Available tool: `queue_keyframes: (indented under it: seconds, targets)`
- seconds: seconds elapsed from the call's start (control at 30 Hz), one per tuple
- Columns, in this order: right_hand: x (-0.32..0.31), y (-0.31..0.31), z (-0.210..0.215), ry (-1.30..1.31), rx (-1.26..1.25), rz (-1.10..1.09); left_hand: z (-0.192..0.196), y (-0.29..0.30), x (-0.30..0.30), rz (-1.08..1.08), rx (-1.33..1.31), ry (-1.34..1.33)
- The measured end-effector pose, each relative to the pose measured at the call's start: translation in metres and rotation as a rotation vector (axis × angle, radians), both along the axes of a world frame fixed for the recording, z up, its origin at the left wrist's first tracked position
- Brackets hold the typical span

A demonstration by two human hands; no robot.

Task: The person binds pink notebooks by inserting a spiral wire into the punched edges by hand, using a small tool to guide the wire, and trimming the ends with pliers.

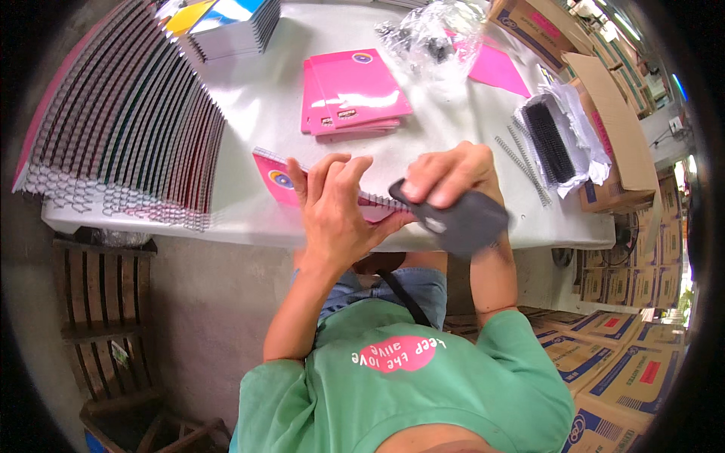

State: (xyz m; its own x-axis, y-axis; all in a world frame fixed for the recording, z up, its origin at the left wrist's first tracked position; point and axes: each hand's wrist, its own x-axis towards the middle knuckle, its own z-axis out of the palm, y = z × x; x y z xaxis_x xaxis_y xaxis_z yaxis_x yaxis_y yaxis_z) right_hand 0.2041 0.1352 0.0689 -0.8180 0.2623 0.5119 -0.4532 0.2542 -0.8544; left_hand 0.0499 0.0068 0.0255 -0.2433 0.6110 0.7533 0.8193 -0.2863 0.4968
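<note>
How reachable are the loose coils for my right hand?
Likely yes: the loose coils lie near your right hand with nothing visibly between, though the dark object it holds may hinder grasping.

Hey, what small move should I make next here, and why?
Perhaps steady the pink notebook with your left hand and line up the dark tool with the right-hand end of the spiral coil. Your right hand holds the tool close to that end, though whether they touch is unclear.
</note>
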Motion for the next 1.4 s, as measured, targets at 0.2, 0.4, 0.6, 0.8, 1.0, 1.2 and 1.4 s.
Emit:
queue_keyframes:
  seconds: [0.2,0.4,0.6,0.8,1.0,1.2,1.4]
  targets:
    - [-0.007,0.003,-0.020,0.073,-0.118,-0.151,0.009,-0.001,-0.046,0.227,-0.036,0.142]
    - [-0.032,0.003,-0.015,0.158,-0.328,-0.110,0.009,-0.002,-0.046,0.176,0.081,0.118]
    - [-0.050,0.011,-0.004,-0.056,0.065,-0.165,0.005,-0.003,-0.052,0.160,0.089,0.031]
    - [-0.065,0.001,0.009,-0.344,0.056,-0.408,-0.005,0.003,-0.064,0.132,0.077,-0.191]
    - [-0.075,0.019,-0.003,-0.363,0.094,-0.399,-0.017,0.006,-0.065,0.037,0.134,-0.385]
    - [-0.094,0.016,0.001,-0.332,0.149,-0.186,-0.028,0.011,-0.073,-0.084,0.099,-0.517]
    - [-0.113,0.016,-0.004,-0.468,0.371,-0.195,-0.027,0.007,-0.078,-0.089,0.088,-0.420]
